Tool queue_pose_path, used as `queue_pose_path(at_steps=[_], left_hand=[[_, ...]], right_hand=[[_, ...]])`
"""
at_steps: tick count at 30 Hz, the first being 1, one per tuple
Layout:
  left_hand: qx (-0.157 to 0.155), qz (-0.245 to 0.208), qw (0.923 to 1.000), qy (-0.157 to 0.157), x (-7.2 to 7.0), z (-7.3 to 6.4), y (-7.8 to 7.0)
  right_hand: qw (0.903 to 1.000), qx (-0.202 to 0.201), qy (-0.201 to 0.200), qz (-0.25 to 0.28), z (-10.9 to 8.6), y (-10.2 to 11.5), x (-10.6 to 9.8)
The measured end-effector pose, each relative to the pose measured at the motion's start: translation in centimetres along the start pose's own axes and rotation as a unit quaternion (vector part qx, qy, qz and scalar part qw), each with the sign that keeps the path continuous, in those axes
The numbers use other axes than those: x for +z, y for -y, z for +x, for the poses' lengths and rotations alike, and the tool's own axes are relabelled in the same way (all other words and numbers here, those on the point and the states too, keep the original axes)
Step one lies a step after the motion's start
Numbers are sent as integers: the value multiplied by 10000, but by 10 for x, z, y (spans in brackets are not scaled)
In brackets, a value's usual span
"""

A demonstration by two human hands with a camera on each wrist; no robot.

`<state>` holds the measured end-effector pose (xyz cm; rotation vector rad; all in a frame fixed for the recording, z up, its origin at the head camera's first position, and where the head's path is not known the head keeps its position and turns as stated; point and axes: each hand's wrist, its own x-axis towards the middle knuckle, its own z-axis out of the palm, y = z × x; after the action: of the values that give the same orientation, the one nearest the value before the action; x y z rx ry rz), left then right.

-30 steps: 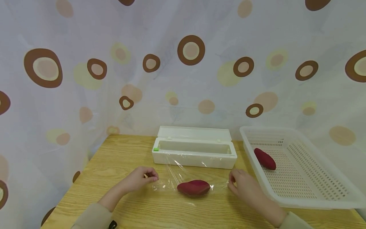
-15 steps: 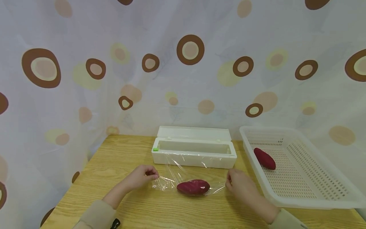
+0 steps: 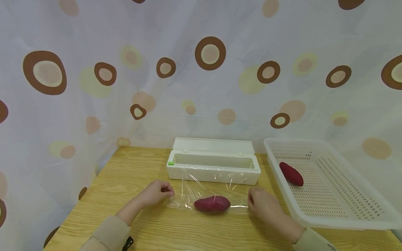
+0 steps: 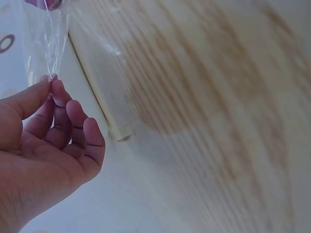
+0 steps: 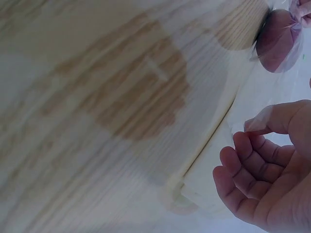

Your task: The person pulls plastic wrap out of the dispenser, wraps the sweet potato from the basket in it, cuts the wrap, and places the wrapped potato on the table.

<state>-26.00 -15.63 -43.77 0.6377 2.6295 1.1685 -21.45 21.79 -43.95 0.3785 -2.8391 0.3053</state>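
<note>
A sheet of clear plastic wrap (image 3: pixel 201 186) runs from the white wrap box (image 3: pixel 213 176) toward the person and lies over a dark red sweet potato (image 3: pixel 212 204) on the table. The left hand (image 3: pixel 156 192) pinches the wrap's left corner between thumb and forefinger; in the left wrist view the film (image 4: pixel 47 46) gathers in creases at those fingertips. At the other end, the right hand (image 3: pixel 263 203) pinches the right corner, with thumb and forefinger meeting in the right wrist view. Both hands are apart from the sweet potato, one on each side.
The wrap box's lid (image 3: pixel 213 145) stands raised at the back, near the patterned curtain (image 3: pixel 232 87). On the right, a white perforated basket (image 3: pixel 339 223) holds a second sweet potato (image 3: pixel 291 174). Wooden table (image 3: pixel 141 170) shows around the hands.
The right hand has shifted slightly left, and its fingers have closed on the wrap. The film's creases around the sweet potato have changed, with its right side now flatter. The left hand has barely moved.
</note>
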Motion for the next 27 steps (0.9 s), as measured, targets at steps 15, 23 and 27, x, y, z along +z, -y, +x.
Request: queue_pose_path(at_steps=[15,23,27], left_hand=[[-285,28,9995,149,4,0,6],[-292,40,9994,162,5,-1,8],[-243,21,9995,191,5,-2,9]], right_hand=[[9989,39,468,-19,-3,-2,5],[9976,145,534,419,0,-3,1],[9975,161,481,491,0,0,-8]])
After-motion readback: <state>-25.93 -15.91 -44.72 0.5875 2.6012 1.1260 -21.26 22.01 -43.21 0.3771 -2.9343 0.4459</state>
